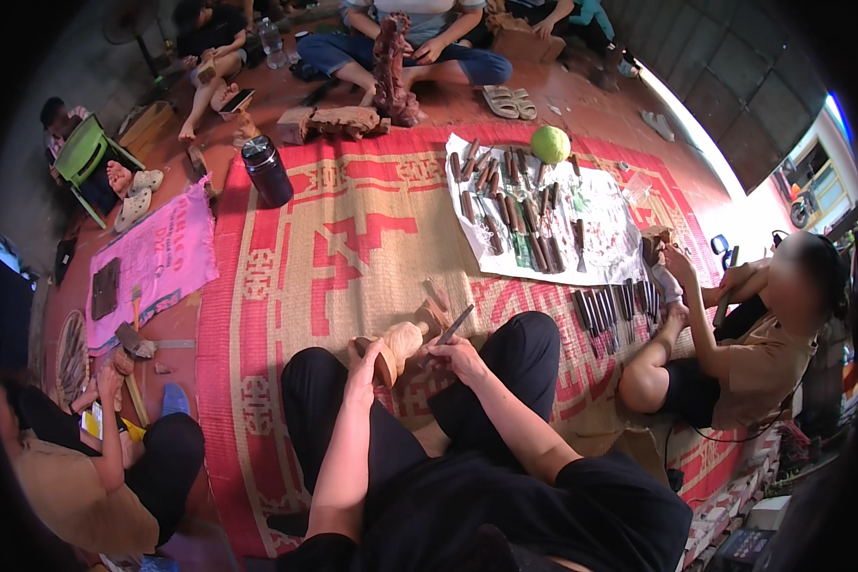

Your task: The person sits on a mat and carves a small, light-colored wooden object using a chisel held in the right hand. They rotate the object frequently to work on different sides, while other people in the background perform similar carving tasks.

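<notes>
Between my legs I hold a pale brown wood carving point(403, 343) with a rounded body and a flat round base. My left hand point(359, 370) is closed around the base end. My right hand point(460, 359) is closed on a slim dark carving tool point(457, 324), which slants up and away beside the carving. Whether its other end touches the wood is hidden by the hand. The carving's far end tapers to a piece of wood point(436, 297) above the mat point(353, 276).
Wood-handled chisels point(534, 224) lie on a white sheet point(601, 248), with a green round fruit point(550, 145) behind. More chisels point(601, 315) lie right of my knee. A dark bottle point(267, 172) stands far left. People sit around, one at right point(763, 353) and one at left point(86, 477).
</notes>
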A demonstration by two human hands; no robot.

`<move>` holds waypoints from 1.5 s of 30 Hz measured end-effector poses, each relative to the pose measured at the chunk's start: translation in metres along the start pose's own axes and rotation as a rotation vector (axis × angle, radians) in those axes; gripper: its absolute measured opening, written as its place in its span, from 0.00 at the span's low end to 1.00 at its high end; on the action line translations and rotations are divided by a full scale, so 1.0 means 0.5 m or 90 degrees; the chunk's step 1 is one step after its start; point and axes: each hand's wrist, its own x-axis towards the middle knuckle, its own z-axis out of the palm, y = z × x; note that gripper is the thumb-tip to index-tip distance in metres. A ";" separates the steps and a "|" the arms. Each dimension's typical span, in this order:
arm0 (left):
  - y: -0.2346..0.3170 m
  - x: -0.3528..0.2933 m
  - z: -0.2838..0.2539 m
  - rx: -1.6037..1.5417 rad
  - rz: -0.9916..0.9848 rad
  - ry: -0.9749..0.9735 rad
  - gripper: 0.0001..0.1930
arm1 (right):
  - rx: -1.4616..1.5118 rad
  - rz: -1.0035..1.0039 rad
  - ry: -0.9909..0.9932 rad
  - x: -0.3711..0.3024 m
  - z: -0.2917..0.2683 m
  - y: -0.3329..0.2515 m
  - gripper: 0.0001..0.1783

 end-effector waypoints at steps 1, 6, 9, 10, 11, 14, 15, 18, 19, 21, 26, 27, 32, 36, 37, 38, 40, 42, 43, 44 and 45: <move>-0.007 0.009 -0.008 0.012 0.016 0.005 0.52 | -0.004 0.004 -0.013 -0.001 0.010 -0.004 0.06; 0.006 -0.003 0.002 0.032 -0.011 -0.001 0.53 | -0.122 -0.031 -0.048 -0.015 0.008 0.003 0.11; -0.001 -0.001 -0.006 0.038 -0.005 0.005 0.55 | -0.192 -0.084 -0.031 -0.030 0.029 -0.014 0.14; 0.005 -0.008 -0.004 0.038 -0.008 0.011 0.55 | -0.194 -0.104 -0.020 -0.043 0.044 -0.031 0.16; 0.012 -0.015 0.003 0.038 -0.014 0.012 0.55 | -0.196 -0.124 -0.005 -0.056 0.051 -0.048 0.19; -0.003 0.004 -0.010 0.037 -0.005 0.016 0.55 | -0.145 -0.172 0.007 -0.058 0.061 -0.079 0.35; -0.011 0.015 -0.017 0.040 -0.006 0.018 0.55 | -0.133 -0.191 0.010 -0.058 0.064 -0.087 0.37; -0.008 0.013 -0.017 0.049 -0.021 0.011 0.55 | -0.101 -0.208 0.006 -0.068 0.075 -0.124 0.44; -0.003 0.008 -0.015 0.052 -0.029 0.008 0.55 | -0.099 -0.214 0.006 -0.072 0.078 -0.132 0.43; 0.006 -0.001 -0.009 0.052 -0.022 0.007 0.54 | -0.085 -0.216 0.011 -0.087 0.090 -0.148 0.38; -0.002 0.003 -0.014 0.061 -0.003 0.019 0.54 | -0.051 -0.150 0.029 -0.098 0.100 -0.149 0.16; -0.013 0.016 -0.022 0.060 0.005 0.015 0.54 | -0.039 -0.145 0.019 -0.095 0.095 -0.143 0.14; 0.010 -0.010 -0.002 0.053 -0.028 0.015 0.53 | 0.002 -0.118 0.027 -0.095 0.080 -0.135 0.08; 0.004 -0.003 -0.006 0.050 -0.029 0.010 0.53 | 0.056 -0.105 0.049 -0.089 0.067 -0.131 0.08; 0.004 -0.003 -0.006 0.052 -0.026 0.008 0.53 | 0.059 -0.105 0.046 -0.088 0.063 -0.131 0.08; 0.004 -0.003 -0.007 0.051 -0.024 0.007 0.53 | 0.061 -0.105 0.044 -0.087 0.061 -0.130 0.08; 0.004 -0.005 -0.008 0.048 -0.023 0.006 0.53 | 0.067 -0.099 0.046 -0.086 0.061 -0.129 0.08; 0.000 -0.004 -0.013 0.046 -0.017 0.012 0.53 | 0.069 -0.093 0.047 -0.088 0.066 -0.126 0.08; -0.003 -0.002 -0.016 0.044 -0.014 0.016 0.53 | 0.067 -0.090 0.045 -0.091 0.070 -0.126 0.07; -0.007 0.002 -0.020 0.044 -0.013 0.024 0.52 | 0.067 -0.087 0.044 -0.092 0.074 -0.124 0.07; -0.012 0.008 -0.026 0.046 -0.012 0.031 0.52 | 0.071 -0.078 0.039 -0.093 0.077 -0.118 0.07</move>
